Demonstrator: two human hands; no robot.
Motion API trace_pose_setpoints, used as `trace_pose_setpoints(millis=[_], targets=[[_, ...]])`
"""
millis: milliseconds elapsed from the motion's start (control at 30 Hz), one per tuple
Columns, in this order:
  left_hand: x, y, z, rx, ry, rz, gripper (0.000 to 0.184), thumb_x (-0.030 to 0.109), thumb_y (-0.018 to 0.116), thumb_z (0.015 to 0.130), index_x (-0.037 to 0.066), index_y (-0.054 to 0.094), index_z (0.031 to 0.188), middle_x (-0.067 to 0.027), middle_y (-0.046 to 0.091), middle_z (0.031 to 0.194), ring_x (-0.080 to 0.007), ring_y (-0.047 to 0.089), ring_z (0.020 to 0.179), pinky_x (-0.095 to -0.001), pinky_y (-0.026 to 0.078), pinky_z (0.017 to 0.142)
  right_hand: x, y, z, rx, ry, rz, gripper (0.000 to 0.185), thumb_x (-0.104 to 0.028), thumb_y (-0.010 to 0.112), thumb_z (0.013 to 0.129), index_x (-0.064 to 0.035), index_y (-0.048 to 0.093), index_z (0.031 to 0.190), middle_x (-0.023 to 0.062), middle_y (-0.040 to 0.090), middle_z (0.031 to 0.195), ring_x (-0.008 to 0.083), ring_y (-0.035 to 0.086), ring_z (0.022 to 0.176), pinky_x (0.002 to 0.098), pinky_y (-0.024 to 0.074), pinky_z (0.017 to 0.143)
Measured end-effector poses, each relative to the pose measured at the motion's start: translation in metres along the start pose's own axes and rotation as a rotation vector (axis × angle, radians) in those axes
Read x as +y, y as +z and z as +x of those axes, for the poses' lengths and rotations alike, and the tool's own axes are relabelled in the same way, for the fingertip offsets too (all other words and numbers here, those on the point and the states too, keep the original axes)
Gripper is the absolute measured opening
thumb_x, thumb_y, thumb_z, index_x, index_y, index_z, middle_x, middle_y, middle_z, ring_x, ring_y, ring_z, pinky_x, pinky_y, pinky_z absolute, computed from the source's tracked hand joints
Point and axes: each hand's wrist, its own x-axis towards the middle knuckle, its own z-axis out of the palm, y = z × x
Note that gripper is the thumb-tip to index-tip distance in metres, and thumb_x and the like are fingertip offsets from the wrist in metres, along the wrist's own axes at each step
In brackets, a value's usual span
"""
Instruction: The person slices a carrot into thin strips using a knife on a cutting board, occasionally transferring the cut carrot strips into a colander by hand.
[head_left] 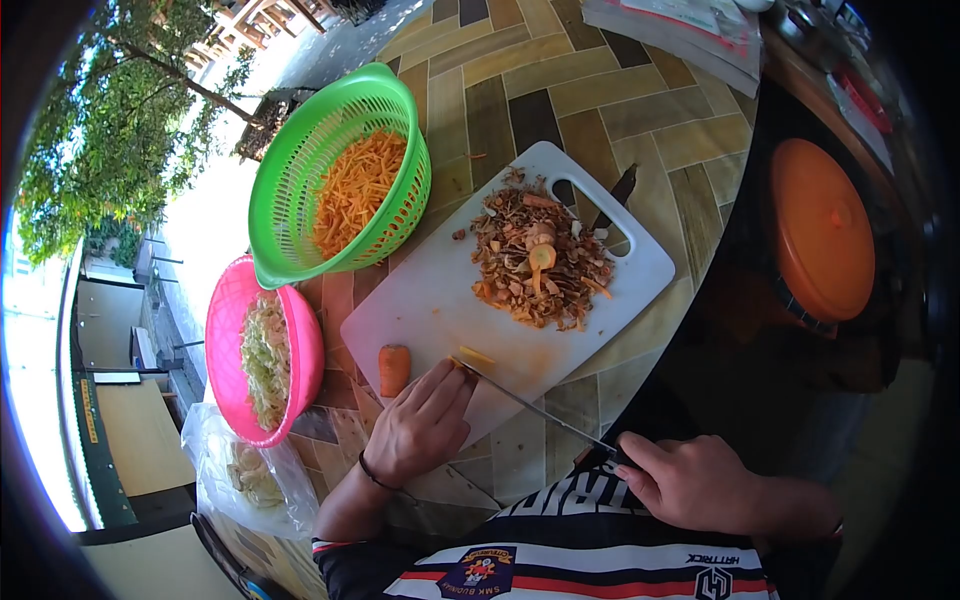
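Observation:
My right hand (695,483) grips the handle of a kitchen knife (545,415), whose thin blade reaches across the near edge of a white cutting board (400,305). The fingers of my left hand (420,420) are bent and pressed together beside the blade tip, over a carrot piece that they mostly hide. Just past the blade lies a thin carrot slice (478,355). Left of my fingers, touching or nearly touching them, is a thick carrot chunk (394,370). A heap of carrot peelings and ends (535,265) covers the far part of the board.
A green colander (265,225) with shredded carrot stands beyond the board to the left. Below it sits a pink basket (225,340) of shredded cabbage, then a clear plastic bag (215,460) with pale contents. An orange lidded container (820,230) is off to the right.

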Motion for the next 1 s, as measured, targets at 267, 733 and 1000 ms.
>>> trace_pose_setpoints(millis=[267,733,1000], targets=[[0.003,0.000,0.002,0.020,0.005,0.039,0.048,0.004,0.065,0.068,-0.006,0.064,0.115,-0.0145,0.060,0.117,-0.0305,0.059,0.117,-0.0386,0.050,0.098,-0.006,-0.005,0.002,-0.038,-0.014,-0.063,0.028,-0.027,0.058,0.096,-0.0037,0.056,0.110,0.0091,0.060,0.056,0.0268,0.059,0.043,0.0384,0.0478,0.038],[0.003,-0.002,0.002,-0.006,0.001,0.009,0.054,0.005,0.067,0.063,-0.007,0.063,0.116,-0.0156,0.059,0.117,-0.0317,0.058,0.118,-0.0391,0.050,0.099,-0.005,-0.017,0.008,-0.121,-0.051,-0.159,0.036,-0.030,0.057,0.097,-0.0026,0.053,0.120,0.0104,0.061,0.058,0.0278,0.061,0.046,0.0391,0.0498,0.041],[0.004,-0.003,0.004,-0.003,-0.007,0.011,0.051,0.005,0.066,0.063,-0.007,0.064,0.112,-0.0154,0.059,0.117,-0.0314,0.058,0.118,-0.0386,0.050,0.098,-0.007,-0.009,0.024,-0.122,-0.073,-0.222,0.035,-0.030,0.057,0.097,-0.0010,0.056,0.118,0.0092,0.058,0.054,0.0245,0.059,0.041,0.0369,0.0462,0.035]])
